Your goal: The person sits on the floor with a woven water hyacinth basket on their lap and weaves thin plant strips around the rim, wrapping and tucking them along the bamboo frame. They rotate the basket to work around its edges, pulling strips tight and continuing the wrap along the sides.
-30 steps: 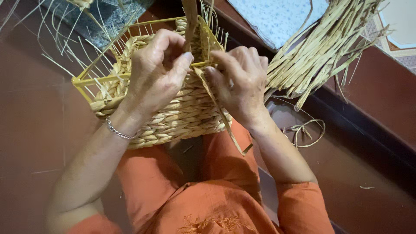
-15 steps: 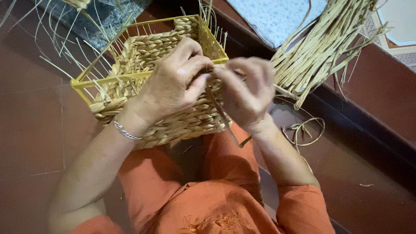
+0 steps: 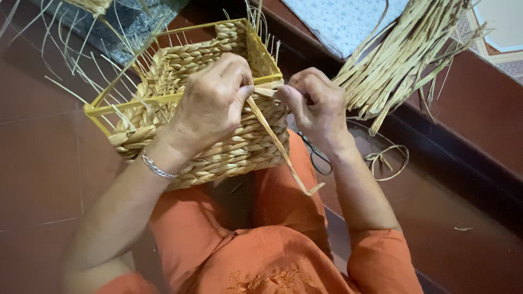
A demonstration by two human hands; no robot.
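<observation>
basket (image 3: 218, 141) tilted since prev, both hands pinching straw strand (image 3: 272, 136) @ rim

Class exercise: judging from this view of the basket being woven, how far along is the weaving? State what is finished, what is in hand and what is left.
Done: the basket's near wall is woven in braided rows up to the yellow frame. In hand: the left hand and right hand pinch a flat straw strand at the rim corner. Left: loose straw ends jut uncut along the rim, and a bundle of straw lies alongside.

A bundle of dry reeds (image 3: 406, 60) lies at the floor's far right edge. Black scissors (image 3: 316, 155) and a loose fibre loop (image 3: 389, 158) rest on the reddish floor (image 3: 38, 163).
</observation>
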